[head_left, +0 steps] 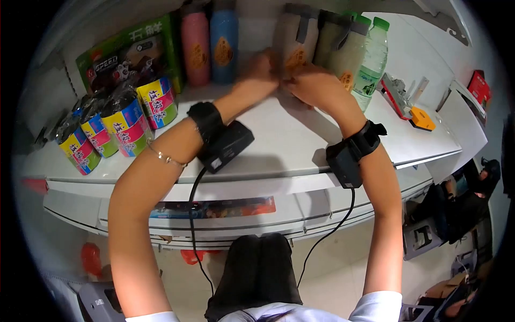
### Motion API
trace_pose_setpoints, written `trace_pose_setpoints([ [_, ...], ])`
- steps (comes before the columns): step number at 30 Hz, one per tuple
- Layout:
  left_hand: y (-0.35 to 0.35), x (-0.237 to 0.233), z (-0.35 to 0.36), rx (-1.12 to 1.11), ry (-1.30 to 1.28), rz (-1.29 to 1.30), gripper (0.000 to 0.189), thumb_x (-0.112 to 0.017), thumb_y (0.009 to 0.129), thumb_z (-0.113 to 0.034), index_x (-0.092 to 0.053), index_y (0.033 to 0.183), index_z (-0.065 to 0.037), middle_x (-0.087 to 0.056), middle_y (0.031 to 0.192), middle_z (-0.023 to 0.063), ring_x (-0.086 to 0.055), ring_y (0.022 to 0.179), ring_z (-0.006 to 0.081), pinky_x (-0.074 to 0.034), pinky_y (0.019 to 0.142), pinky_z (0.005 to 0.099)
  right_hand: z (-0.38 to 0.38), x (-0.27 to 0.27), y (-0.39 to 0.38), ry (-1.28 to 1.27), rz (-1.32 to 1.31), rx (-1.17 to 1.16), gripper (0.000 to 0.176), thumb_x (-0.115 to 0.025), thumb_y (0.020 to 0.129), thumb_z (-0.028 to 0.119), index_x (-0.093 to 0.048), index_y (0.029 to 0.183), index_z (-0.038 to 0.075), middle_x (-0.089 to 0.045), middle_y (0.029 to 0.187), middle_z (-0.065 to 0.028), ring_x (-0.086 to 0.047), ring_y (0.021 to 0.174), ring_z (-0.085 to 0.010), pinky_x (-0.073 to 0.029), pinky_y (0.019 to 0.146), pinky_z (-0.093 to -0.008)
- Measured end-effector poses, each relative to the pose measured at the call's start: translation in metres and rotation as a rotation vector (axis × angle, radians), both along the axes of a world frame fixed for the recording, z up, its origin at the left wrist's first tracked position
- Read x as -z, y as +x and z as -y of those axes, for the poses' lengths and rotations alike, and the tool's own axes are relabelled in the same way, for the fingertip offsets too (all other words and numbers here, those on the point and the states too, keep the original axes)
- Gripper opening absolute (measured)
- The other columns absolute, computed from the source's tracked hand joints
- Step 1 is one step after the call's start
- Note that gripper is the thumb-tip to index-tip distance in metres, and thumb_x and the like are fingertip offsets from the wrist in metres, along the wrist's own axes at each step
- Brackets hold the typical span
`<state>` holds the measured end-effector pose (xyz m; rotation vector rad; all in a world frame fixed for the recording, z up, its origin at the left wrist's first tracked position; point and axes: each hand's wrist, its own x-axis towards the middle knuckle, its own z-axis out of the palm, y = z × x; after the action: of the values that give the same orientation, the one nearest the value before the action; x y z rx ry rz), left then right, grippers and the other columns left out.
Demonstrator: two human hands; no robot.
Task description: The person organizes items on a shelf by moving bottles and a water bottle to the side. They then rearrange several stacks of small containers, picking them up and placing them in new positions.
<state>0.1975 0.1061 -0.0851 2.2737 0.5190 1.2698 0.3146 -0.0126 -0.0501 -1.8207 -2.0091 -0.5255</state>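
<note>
A beige bottle [294, 45] with a grey strap and an orange label stands at the back of the white shelf, slightly blurred. My left hand [262, 74] is at its left side, fingers curled against it and smeared by motion. From the front right, my right hand [315, 86] closes at the bottle's lower part, covering its base. A pink bottle [196, 48] and a blue bottle [223, 45] stand left of my left hand. Behind my right hand are a pale green bottle [348, 51] and a clear water bottle [374, 64] with a green cap.
Several wrapped rolls with colourful labels [124, 126] stand at the left, before a green box [129, 51]. A red stapler-like tool [394, 96] and a small orange box [422, 119] lie at the right. Beneath the shelf edge runs a lower shelf [289, 212]. A person [466, 198] sits at the right.
</note>
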Motion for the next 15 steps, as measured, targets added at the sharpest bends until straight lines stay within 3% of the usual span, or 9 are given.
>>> trace_pose_setpoints([
  [2, -0.004, -0.011, -0.026, -0.225, 0.075, 0.094, 0.041, -0.060, 0.067, -0.004, -0.049, 0.107, 0.001, -0.054, 0.105, 0.0221, -0.050, 0.103, 0.0373, -0.042, 0.085, 0.0399, -0.004, -0.002, 0.000, -0.068, -0.003, 0.008, 0.035, -0.048, 0.082, 0.030, -0.059, 0.063, 0.003, -0.056, 0.050, -0.0067, -0.059, 0.052, -0.0212, -0.047, 0.059, -0.0320],
  [5, -0.028, -0.022, -0.031, -0.633, 0.558, 0.234, 0.043, -0.059, 0.066, -0.006, -0.046, 0.106, -0.001, -0.050, 0.104, 0.0224, -0.045, 0.102, 0.0388, -0.038, 0.085, 0.0438, -0.002, 0.000, -0.003, 0.015, -0.028, -0.058, 0.039, -0.048, 0.083, 0.033, -0.058, 0.060, 0.003, -0.054, 0.047, -0.0047, -0.058, 0.052, -0.0197, -0.047, 0.059, -0.0307],
  [8, -0.038, -0.030, -0.025, -0.664, 0.469, 0.375, 0.052, -0.060, 0.064, -0.008, -0.039, 0.111, 0.000, -0.044, 0.109, 0.0238, -0.040, 0.104, 0.0395, -0.034, 0.087, 0.0475, -0.004, -0.005, -0.005, -0.148, -0.034, -0.050, 0.037, -0.048, 0.084, 0.036, -0.064, 0.079, 0.003, -0.063, 0.065, -0.0092, -0.062, 0.069, -0.0218, -0.048, 0.070, -0.0311],
  [11, -0.036, -0.025, -0.032, -0.671, 0.289, 0.358, 0.061, -0.061, 0.064, -0.010, -0.032, 0.116, 0.002, -0.038, 0.114, 0.0263, -0.036, 0.108, 0.0410, -0.031, 0.091, 0.0483, -0.002, -0.002, -0.010, -0.176, -0.040, -0.324, 0.041, -0.047, 0.086, 0.038, -0.059, 0.108, 0.005, -0.063, 0.097, -0.0156, -0.059, 0.094, -0.0264, -0.045, 0.083, -0.0323],
  [14, -0.030, -0.017, -0.027, -0.738, 0.372, 0.326, 0.065, -0.061, 0.064, -0.010, -0.029, 0.119, 0.003, -0.034, 0.118, 0.0270, -0.033, 0.110, 0.0432, -0.028, 0.094, 0.0494, -0.016, 0.011, -0.001, -0.257, -0.113, -0.507, 0.050, -0.047, 0.087, 0.038, -0.046, 0.126, 0.007, -0.053, 0.119, -0.0182, -0.050, 0.111, -0.0296, -0.040, 0.093, -0.0332],
  [15, -0.028, -0.016, -0.027, -0.738, 0.357, 0.329, 0.067, -0.061, 0.064, -0.011, -0.028, 0.121, 0.003, -0.032, 0.120, 0.0271, -0.032, 0.111, 0.0439, -0.027, 0.095, 0.0494, -0.017, 0.013, 0.002, -0.269, -0.077, -0.483, 0.048, -0.047, 0.087, 0.038, -0.048, 0.124, 0.007, -0.054, 0.118, -0.0177, -0.050, 0.110, -0.0291, -0.040, 0.092, -0.0330],
])
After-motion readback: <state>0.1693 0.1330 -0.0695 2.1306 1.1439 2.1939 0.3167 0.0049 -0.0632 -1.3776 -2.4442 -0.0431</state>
